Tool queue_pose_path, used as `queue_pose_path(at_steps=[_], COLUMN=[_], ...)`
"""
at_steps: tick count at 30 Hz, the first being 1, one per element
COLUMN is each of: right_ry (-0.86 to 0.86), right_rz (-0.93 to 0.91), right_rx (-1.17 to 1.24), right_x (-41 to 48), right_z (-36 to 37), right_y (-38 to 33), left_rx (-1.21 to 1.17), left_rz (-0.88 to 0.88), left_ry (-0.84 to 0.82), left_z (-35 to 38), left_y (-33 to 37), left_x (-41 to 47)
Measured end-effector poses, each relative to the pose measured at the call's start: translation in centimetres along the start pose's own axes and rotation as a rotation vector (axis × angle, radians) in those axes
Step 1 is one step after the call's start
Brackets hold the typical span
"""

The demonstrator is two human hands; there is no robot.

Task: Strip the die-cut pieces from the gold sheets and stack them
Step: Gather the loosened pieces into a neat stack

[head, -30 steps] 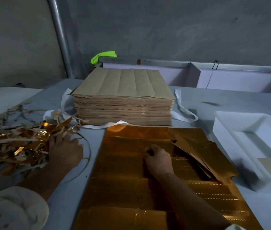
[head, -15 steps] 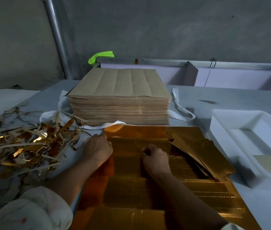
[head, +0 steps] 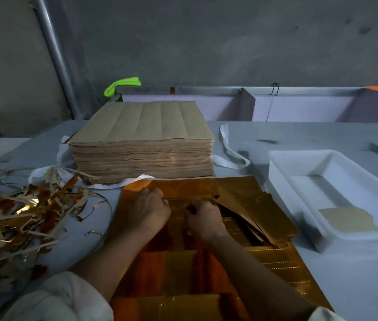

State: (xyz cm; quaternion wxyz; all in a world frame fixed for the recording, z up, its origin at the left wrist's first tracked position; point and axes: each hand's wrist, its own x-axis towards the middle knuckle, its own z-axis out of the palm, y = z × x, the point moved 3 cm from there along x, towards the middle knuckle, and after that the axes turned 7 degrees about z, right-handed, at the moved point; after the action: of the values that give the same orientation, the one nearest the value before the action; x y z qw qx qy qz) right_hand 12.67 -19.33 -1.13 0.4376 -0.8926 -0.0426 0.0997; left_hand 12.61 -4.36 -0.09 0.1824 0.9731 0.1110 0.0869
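A gold die-cut sheet (head: 178, 269) lies flat on the grey table in front of me. My left hand (head: 151, 210) rests on its far part with fingers curled down onto the foil. Close beside it my right hand (head: 204, 218) pinches a narrow piece of the sheet. Loose stripped gold pieces (head: 252, 209) lie fanned out on the sheet just right of my right hand. A tall stack of brown-backed sheets (head: 144, 144) stands right behind the gold sheet.
A heap of gold and white waste strips (head: 16, 212) covers the table at the left. A white plastic tray (head: 336, 193) holding one beige card (head: 348, 220) sits at the right. White straps (head: 229, 149) lie around the stack. A wall and metal rail close off the back.
My left hand has come from the waste heap at the left onto the gold sheet, ending close beside my right hand. My right hand stayed nearly in place.
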Motion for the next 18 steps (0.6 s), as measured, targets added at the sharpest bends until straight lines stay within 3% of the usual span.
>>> queue_pose_path(at_steps=[5, 10, 14, 18], right_ry=[0.198, 0.443, 0.409, 0.335], right_rz=[-0.106, -0.06, 0.138, 0.272], right_rx=[-0.106, -0.248, -0.321, -0.378], right_x=[-1.1, -0.8, -0.5, -0.5], right_z=[-3.2, -7.6, -10.3, -11.8], right_y=[1.1, 2.6, 5.2, 7.9], left_rx=[-0.164, -0.57, -0.935, -0.973], left_rz=[-0.03, -0.143, -0.327, -0.378], left_ry=[-0.1, -0.333, -0.476, -0.57], left_z=[1.0, 2.7, 4.2, 5.3], left_y=[4.4, 8.4, 11.3, 13.4], left_x=[0.1, -1.5, -2.8, -3.2])
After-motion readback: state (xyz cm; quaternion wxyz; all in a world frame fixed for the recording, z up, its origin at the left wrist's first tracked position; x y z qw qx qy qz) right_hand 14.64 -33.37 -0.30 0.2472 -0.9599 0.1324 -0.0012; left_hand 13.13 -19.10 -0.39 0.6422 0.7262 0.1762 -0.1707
